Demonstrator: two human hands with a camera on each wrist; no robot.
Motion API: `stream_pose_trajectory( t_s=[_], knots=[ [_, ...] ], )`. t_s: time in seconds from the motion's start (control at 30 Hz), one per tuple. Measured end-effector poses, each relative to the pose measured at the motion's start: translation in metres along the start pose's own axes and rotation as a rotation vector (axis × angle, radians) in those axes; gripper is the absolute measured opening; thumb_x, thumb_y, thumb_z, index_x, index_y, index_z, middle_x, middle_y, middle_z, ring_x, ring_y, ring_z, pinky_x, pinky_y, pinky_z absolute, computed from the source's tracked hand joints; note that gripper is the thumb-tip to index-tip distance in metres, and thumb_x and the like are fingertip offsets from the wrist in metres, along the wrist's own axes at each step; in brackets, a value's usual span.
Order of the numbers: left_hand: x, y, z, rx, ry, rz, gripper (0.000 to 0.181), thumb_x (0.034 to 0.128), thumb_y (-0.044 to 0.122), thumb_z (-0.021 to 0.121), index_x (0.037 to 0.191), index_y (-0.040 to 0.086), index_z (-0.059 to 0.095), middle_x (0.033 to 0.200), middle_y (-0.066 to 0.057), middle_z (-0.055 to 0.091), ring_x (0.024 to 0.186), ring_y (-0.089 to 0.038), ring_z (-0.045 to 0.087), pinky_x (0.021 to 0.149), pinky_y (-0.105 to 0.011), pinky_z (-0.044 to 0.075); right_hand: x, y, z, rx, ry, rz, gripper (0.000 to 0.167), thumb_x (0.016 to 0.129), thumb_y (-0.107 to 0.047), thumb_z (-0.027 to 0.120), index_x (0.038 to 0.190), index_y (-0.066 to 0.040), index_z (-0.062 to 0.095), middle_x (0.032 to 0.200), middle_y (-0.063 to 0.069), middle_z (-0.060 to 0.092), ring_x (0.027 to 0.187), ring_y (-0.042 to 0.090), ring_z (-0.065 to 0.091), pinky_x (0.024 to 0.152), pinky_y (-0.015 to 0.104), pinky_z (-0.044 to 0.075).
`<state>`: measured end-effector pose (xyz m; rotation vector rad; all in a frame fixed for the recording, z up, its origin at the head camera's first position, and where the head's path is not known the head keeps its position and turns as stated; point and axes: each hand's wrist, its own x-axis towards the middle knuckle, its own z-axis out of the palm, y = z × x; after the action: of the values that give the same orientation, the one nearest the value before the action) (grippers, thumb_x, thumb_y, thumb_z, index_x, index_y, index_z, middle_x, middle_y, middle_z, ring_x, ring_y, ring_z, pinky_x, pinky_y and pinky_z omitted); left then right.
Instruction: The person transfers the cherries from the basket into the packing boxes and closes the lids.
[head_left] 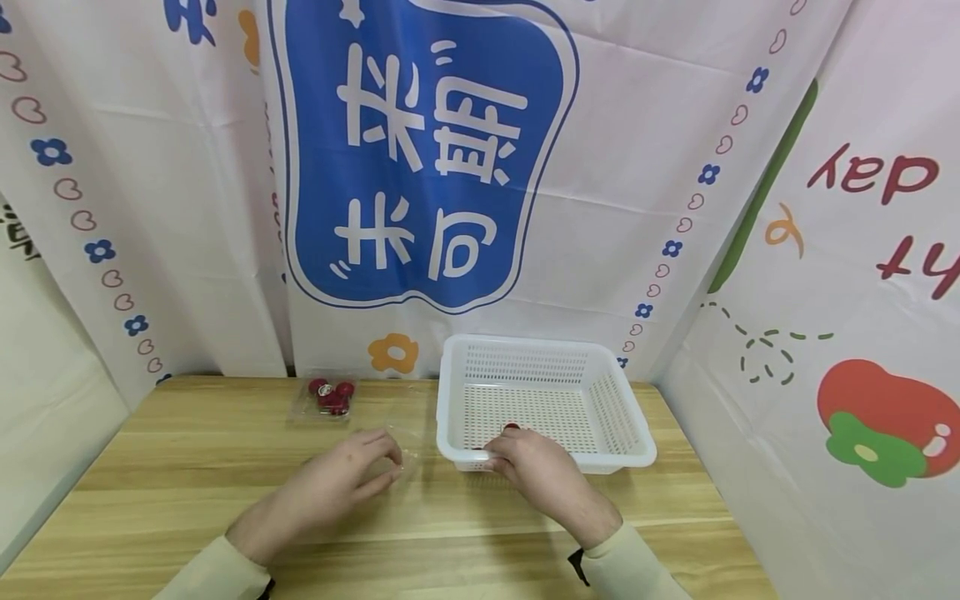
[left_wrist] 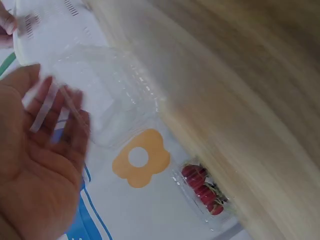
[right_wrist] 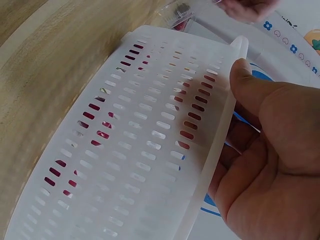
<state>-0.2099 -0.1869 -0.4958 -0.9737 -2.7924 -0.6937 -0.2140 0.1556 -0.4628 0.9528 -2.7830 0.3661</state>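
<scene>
My right hand (head_left: 543,479) grips the near rim of the white plastic basket (head_left: 645,454); in the right wrist view, the hand (right_wrist: 277,160) has its thumb outside the wall (right_wrist: 130,130) and its fingers over the rim. Red items show through the slots, and a bit of red (head_left: 512,426) appears beyond the fingers. Left of the basket, my left hand (head_left: 333,483) is beside a clear plastic container (head_left: 408,437). The left wrist view has that hand (left_wrist: 45,145) with thumb and fingers apart, blurred, overlapping the container (left_wrist: 115,95); whether they touch is unclear.
A clear pack of red fruit-like items (head_left: 330,397) lies at the back left of the wooden table (head_left: 150,467). Behind the table hangs a printed white cloth (head_left: 615,167), and more cloth hangs along the right side.
</scene>
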Motion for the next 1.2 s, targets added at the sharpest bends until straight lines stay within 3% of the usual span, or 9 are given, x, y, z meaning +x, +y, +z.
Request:
stream_pose_trajectory(
  t_s=[0.1,0.23,0.43,0.63,0.87,1.2],
  knots=[
    [0.002,0.000,-0.001,-0.014,0.014,-0.126,0.017,0.1156,0.026,0.078,0.131,0.018,0.079,0.135,0.003,0.081,0.132,-0.027,0.079,0.117,-0.055,0.069,0.000,0.000,0.000,-0.003,0.003,-0.002,0.016,0.104,-0.022,0.088,0.117,-0.014,0.090,0.111,-0.003,0.090,0.098,0.016,0.085,0.088,0.035,0.074],
    [0.002,-0.002,0.000,0.013,0.034,-0.190,0.032,0.1193,0.028,0.071,0.145,0.010,0.076,0.150,-0.010,0.079,0.144,-0.038,0.075,0.125,-0.064,0.063,0.000,0.000,0.001,-0.003,0.002,-0.001,0.016,0.104,-0.022,0.088,0.117,-0.014,0.090,0.110,-0.004,0.090,0.098,0.015,0.084,0.088,0.035,0.074],
    [0.000,-0.009,0.001,0.108,-0.013,-0.181,0.059,0.1164,0.037,0.075,0.165,0.006,0.064,0.173,-0.022,0.064,0.158,-0.049,0.064,0.131,-0.075,0.053,0.000,0.000,0.001,0.004,-0.001,0.013,0.015,0.103,-0.022,0.089,0.117,-0.015,0.090,0.110,-0.005,0.090,0.098,0.015,0.084,0.087,0.035,0.074],
    [-0.004,-0.016,0.002,0.151,-0.096,-0.160,0.083,0.1123,0.050,0.078,0.176,0.004,0.052,0.184,-0.024,0.049,0.165,-0.055,0.055,0.132,-0.079,0.049,-0.001,0.000,0.002,0.001,0.009,0.006,0.015,0.103,-0.023,0.089,0.115,-0.015,0.090,0.110,-0.005,0.090,0.097,0.015,0.084,0.087,0.035,0.074],
    [-0.004,-0.022,0.004,0.151,-0.163,-0.128,0.090,0.1126,0.056,0.075,0.176,-0.002,0.048,0.187,-0.027,0.042,0.167,-0.058,0.050,0.134,-0.078,0.047,0.001,0.000,0.002,0.001,0.007,0.004,0.015,0.103,-0.023,0.089,0.116,-0.015,0.090,0.110,-0.004,0.090,0.098,0.016,0.085,0.089,0.035,0.074],
    [0.005,-0.015,0.006,0.157,-0.203,-0.212,0.096,0.1094,0.058,0.078,0.173,-0.009,0.049,0.184,-0.032,0.044,0.170,-0.055,0.048,0.139,-0.072,0.044,0.002,-0.002,0.001,-0.002,-0.009,0.031,0.015,0.101,-0.023,0.091,0.115,-0.016,0.091,0.108,-0.004,0.090,0.096,0.014,0.083,0.086,0.034,0.074]
  ],
)
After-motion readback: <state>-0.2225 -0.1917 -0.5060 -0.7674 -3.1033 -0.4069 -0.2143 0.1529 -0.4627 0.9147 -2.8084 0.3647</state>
